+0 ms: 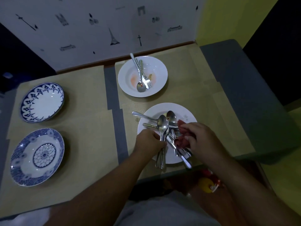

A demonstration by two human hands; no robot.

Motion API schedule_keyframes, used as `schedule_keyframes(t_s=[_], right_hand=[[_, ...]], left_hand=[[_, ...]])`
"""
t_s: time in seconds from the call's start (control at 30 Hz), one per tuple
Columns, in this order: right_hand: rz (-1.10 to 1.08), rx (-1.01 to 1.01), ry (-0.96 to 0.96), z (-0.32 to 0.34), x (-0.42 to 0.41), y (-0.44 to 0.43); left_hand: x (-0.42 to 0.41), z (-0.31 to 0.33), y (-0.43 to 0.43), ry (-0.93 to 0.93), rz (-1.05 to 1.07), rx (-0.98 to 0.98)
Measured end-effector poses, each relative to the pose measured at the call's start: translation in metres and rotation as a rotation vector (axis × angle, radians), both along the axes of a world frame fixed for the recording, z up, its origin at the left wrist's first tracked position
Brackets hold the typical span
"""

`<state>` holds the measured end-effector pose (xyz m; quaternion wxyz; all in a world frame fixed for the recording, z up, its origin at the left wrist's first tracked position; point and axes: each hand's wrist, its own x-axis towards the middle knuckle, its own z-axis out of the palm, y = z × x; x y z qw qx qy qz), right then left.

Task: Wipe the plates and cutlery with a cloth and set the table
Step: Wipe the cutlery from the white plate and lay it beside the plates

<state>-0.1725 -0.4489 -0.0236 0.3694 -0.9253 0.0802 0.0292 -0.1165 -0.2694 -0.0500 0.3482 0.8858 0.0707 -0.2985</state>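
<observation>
Head view: left hand [149, 141] grips a bundle of spoons [162, 126] by the handles over the near white plate [187, 113], at 4 o'clock on the table [89, 128]. Right hand [203, 139] clutches the red cloth [181, 141] above loose cutlery [180, 154] on the same plate. Stained far white plate [125, 79] at 1 o'clock holds a spoon [141, 87] and a fork [147, 80]. Blue-rimmed plate [42, 101] at 9 o'clock, blue floral plate [37, 156] at 8.

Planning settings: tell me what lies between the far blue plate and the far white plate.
Head view: only a grey tape strip lies between the far blue plate and the far white plate.
</observation>
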Motion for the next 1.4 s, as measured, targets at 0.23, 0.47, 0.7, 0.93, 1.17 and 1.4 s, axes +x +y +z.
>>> schedule_keyframes(t_s=[0.23,0.47,0.7,0.93,1.17,1.4], right_hand=[[0.045,0.002,-0.002,-0.004,0.008,-0.001],[0.073,0.016,-0.024,-0.002,0.016,0.009],[0.086,0.003,-0.041,0.009,0.024,0.04],[0.136,-0.033,-0.175,0.022,0.036,0.096],[0.276,-0.054,-0.169,0.015,0.045,0.15],[0.309,-0.051,-0.106,0.02,0.047,0.178]], left_hand=[[0.005,-0.008,0.009,0.058,0.096,-0.081],[0.004,-0.003,0.021,0.03,0.114,-0.125],[0.0,0.023,0.049,0.204,0.232,-0.345],[-0.014,0.04,0.106,0.321,0.269,-0.588],[-0.021,0.048,0.16,0.343,0.331,-0.724],[-0.019,0.052,0.195,0.382,0.378,-0.791]])
